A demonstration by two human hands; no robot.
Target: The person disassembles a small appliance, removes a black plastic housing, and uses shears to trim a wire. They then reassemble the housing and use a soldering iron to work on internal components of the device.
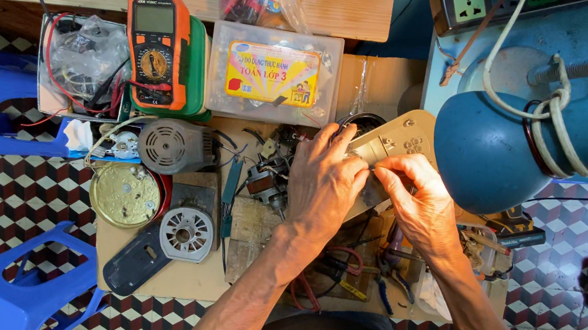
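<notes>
While a large blue rounded appliance body fills the right side, a flat beige plastic housing panel with small moulded holes lies tilted just left of it, on the cluttered cardboard work surface. The left hand lies spread over the panel's left end, fingers curled on it. The right hand pinches its lower edge. An orange multimeter sits well apart, upper left.

A flat beige plastic panel with rounded corners lies tilted across the cluttered work board, just left of the big blue dome. Small moulded holes mark its upper face. Its lower left edge is hidden from view.
</notes>
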